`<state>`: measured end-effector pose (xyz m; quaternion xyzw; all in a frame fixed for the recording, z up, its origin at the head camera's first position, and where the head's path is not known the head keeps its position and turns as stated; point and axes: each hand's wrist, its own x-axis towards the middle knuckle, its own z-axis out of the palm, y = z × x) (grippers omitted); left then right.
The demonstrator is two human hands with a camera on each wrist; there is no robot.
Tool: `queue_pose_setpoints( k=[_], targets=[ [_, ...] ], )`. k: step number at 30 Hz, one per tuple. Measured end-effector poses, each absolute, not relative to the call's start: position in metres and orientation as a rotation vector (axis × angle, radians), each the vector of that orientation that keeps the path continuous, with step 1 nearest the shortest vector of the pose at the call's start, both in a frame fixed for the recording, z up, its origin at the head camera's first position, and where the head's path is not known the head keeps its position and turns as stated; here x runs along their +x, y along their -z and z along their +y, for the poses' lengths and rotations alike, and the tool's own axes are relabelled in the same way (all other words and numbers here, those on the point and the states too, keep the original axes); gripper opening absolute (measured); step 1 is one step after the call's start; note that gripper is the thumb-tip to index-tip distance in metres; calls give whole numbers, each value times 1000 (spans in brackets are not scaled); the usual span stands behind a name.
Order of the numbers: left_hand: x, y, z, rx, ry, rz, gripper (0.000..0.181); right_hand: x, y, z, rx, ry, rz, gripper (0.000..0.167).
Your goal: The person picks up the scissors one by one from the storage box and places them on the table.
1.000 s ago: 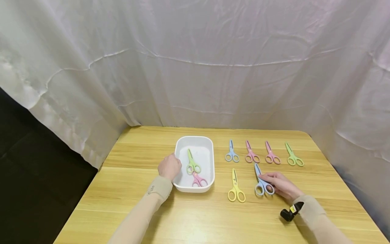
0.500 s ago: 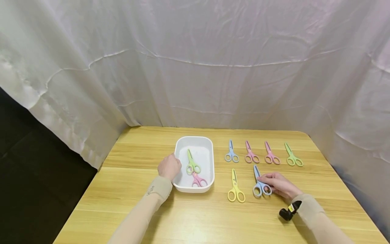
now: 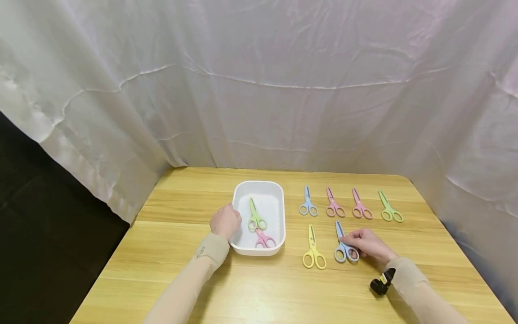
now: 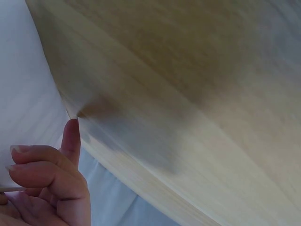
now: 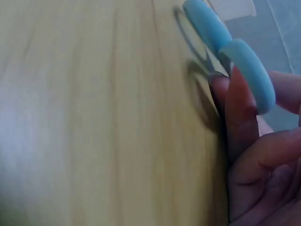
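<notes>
one white tray (image 3: pixel 259 252) is gripped by left hand (image 3: pixel 225 221), blue scissors (image 3: pixel 345 246) by right hand (image 3: pixel 367 242).

The nearer blue scissors (image 3: pixel 343 247), held near the pivot, point their blades away. The white tray (image 3: pixel 259 252), rectangular with rounded corners, sits upright well to their left.

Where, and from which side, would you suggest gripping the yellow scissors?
I'd probably pinch the yellow scissors across the narrow neck just beyond the loops, coming from the near side: they lie flat, loops nearest, blades pointing away.
</notes>
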<state>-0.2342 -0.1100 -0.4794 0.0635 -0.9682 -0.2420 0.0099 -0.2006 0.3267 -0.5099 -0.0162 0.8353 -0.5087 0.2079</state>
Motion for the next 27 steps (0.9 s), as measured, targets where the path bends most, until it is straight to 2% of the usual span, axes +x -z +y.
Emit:
queue_pose_setpoints(
  k=[7,18,27],
  targets=[
    [-235,479,-110,203,759,-3023,38,-203,515,334,-135,1257,2473,39],
    [-234,479,-110,202,765,-3005,37,-208,516,339,-252,1247,2461,48],
    [-234,479,-110,206,763,-3009,37,-211,514,337,-195,1217,2448,42]
  ],
)
